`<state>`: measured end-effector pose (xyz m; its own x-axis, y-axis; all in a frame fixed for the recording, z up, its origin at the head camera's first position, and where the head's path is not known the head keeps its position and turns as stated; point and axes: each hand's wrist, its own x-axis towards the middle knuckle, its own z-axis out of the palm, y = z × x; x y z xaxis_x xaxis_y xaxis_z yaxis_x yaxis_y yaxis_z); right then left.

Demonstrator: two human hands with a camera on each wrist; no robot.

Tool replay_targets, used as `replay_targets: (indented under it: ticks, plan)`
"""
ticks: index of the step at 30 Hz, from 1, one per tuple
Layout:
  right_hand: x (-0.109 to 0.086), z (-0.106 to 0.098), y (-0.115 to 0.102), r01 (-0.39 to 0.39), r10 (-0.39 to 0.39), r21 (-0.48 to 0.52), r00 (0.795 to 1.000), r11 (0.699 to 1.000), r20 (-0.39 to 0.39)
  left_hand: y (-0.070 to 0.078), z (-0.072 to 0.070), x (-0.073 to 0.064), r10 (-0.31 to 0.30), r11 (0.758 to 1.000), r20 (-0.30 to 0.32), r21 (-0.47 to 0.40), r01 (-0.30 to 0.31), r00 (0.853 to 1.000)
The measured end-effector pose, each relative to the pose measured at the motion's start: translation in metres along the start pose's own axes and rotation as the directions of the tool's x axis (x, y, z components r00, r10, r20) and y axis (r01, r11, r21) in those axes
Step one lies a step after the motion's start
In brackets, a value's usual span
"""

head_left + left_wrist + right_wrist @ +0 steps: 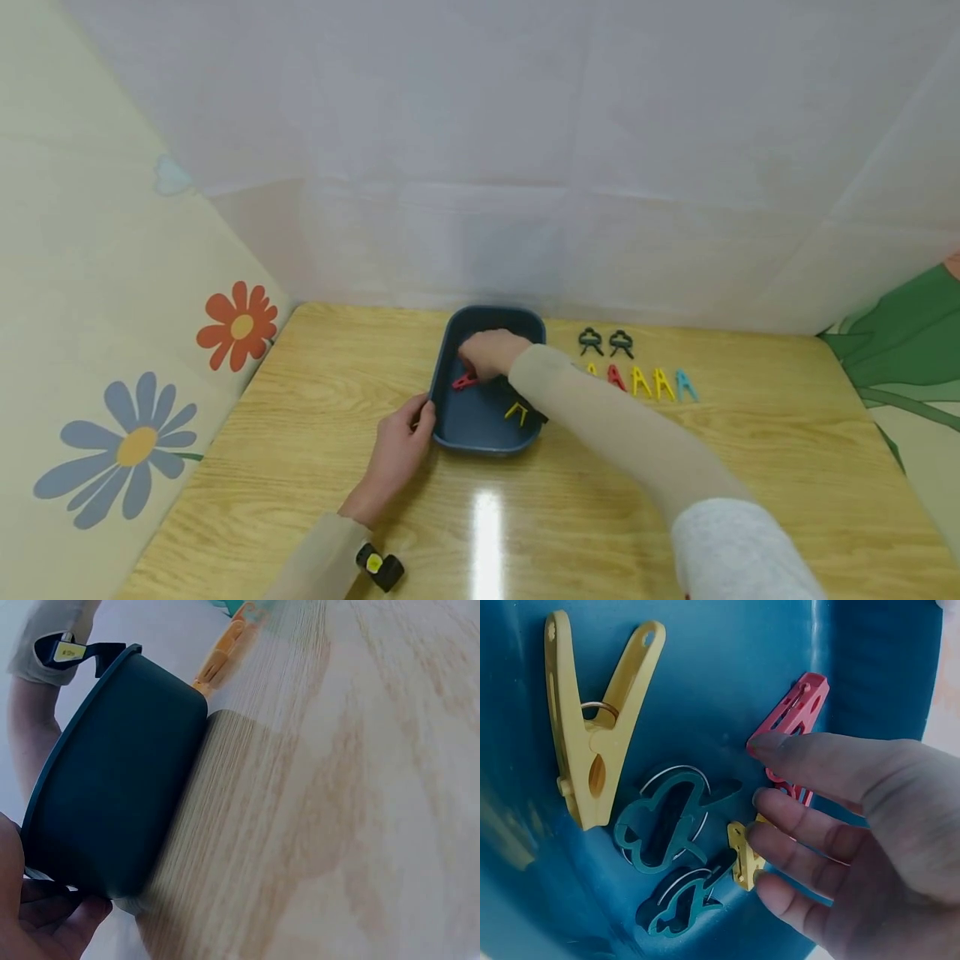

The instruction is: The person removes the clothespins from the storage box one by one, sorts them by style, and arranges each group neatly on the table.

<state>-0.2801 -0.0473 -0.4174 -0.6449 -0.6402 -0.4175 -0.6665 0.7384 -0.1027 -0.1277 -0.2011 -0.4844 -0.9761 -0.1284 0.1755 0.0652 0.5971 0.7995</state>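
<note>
A dark blue plastic basin [487, 444] stands on the table. My left hand [401, 446] grips its near left side; in the left wrist view, fingers [56, 919] curl against the basin's end wall. Inside the basin is my right hand [855, 825], its thumb over a red clothespin [799, 712] and its fingers loosely bent, apart from the thumb. A large yellow clothespin [600, 735], two dark green clips [664, 821] and a smaller yellow clothespin [742, 859] lie around that hand. In the head view, the right hand and sleeve cover part of the basin.
Right of the basin, two dark green clips [590, 340] lie behind a row of clothespins, including yellow ones [640, 382], a red one [616, 377] and a light blue one [685, 385]. A white sheet [450, 167] hangs behind the wooden table [337, 358].
</note>
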Motion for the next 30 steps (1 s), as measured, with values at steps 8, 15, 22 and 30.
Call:
replay_targets:
  ticks: [8,15,22,30]
  plan:
    - [-0.003,-0.001,0.000,-0.031,0.031,0.020,0.999,0.999,0.013,0.002,0.001,0.001,0.004,1.000,-0.004,-0.003,-0.004,1.000]
    - [-0.009,-0.010,0.001,-0.023,0.023,0.042,1.000,0.999,0.013,0.003,0.001,0.001,0.003,1.000,0.002,-0.011,-0.003,1.000]
    - [-0.019,-0.018,0.009,0.017,-0.017,0.071,1.000,0.997,0.002,0.003,0.001,0.001,0.004,1.000,0.003,-0.003,-0.004,1.000]
    - [-0.029,-0.024,0.029,0.075,-0.073,0.075,0.997,0.994,-0.032,0.001,0.001,0.000,-0.002,1.000,-0.004,0.001,0.002,1.000]
